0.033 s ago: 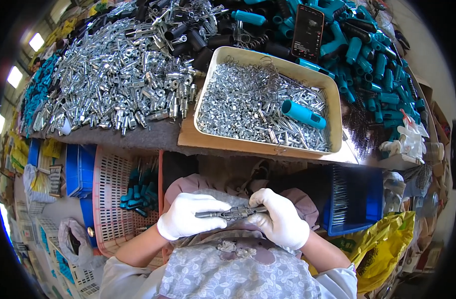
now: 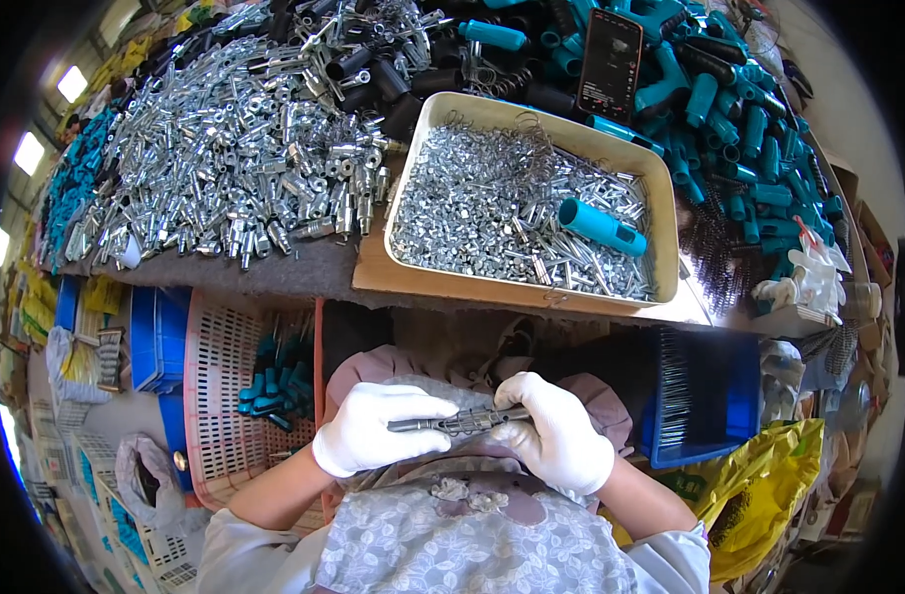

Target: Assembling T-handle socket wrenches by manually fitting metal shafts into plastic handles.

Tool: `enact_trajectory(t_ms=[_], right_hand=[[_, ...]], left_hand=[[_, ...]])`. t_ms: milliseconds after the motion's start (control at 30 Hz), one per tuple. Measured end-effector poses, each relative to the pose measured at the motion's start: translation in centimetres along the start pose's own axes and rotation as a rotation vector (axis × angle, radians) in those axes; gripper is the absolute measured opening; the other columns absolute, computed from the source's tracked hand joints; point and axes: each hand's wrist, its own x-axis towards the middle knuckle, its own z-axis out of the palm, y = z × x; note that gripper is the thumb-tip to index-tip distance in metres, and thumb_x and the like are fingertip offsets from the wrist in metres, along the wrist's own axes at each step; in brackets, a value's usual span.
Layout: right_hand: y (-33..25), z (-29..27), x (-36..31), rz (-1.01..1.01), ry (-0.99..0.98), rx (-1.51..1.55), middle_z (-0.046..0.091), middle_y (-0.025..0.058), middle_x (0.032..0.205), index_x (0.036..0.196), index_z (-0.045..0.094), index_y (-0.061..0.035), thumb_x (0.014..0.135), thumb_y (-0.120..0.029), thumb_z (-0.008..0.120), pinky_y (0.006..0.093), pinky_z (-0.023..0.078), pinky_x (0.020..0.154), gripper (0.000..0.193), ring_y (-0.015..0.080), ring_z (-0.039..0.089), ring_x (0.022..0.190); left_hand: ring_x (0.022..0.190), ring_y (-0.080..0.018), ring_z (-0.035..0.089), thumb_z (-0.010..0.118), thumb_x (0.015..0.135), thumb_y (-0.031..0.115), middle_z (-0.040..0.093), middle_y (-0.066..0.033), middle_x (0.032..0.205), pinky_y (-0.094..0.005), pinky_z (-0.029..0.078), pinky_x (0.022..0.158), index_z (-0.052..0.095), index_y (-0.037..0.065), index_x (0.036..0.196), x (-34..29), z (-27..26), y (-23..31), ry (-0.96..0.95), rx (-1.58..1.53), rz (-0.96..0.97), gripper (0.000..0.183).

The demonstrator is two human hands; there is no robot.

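In front of my lap, a slim dark-grey metal rod assembly [image 2: 464, 424], apparently with a coil spring around it, lies roughly level between my two white-gloved hands. My left hand [image 2: 371, 432] is closed on its left end, fingers above and thumb below. My right hand [image 2: 559, 442] pinches the right end, which the fingers partly hide. Beyond the hands, a cream tray [image 2: 666, 233] full of small metal pieces, pins and fine springs sits at the table's near edge. A teal plastic sleeve [image 2: 603, 227] lies on the pieces inside it.
A large heap of metal fittings [image 2: 235, 168] covers the table's left side. Teal plastic housings [image 2: 759, 148] are piled at the right, near an upright phone [image 2: 611, 64]. Below stand a pink basket [image 2: 215, 386] with teal-handled parts, a blue bin [image 2: 729, 396] of rods and a yellow bag [image 2: 769, 485].
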Motion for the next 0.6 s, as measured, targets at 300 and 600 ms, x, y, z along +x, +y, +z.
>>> enact_trajectory(t_ms=[300, 600], right_hand=[[1.4, -0.2, -0.7, 0.161, 0.171, 0.476, 0.058, 0.0112, 0.11, 0.123, 0.05, -0.0004, 0.09, -0.012, 0.068, 0.0329, 0.051, 0.084, 0.039, 0.0196, 0.063, 0.092], [2.3, 2.3, -2.5, 0.119, 0.188, 0.368, 0.058, 0.0136, 0.121, 0.126, 0.057, 0.0043, 0.092, -0.013, 0.065, 0.034, 0.05, 0.091, 0.039, 0.022, 0.062, 0.105]], left_hand=[[0.08, -0.0255, 0.072, 0.081, 0.078, 0.012, 0.073, -0.0134, 0.093, -0.0317, 0.057, 0.069, 0.072, 0.0, 0.107, 0.5, 0.5, 0.9, 0.135, 0.064, -0.04, 0.032], [0.076, -0.0251, 0.071, 0.08, 0.079, 0.012, 0.072, -0.0125, 0.091, -0.0315, 0.056, 0.066, 0.072, 0.001, 0.108, 0.6, 1.0, 0.4, 0.186, 0.135, -0.038, 0.032]])
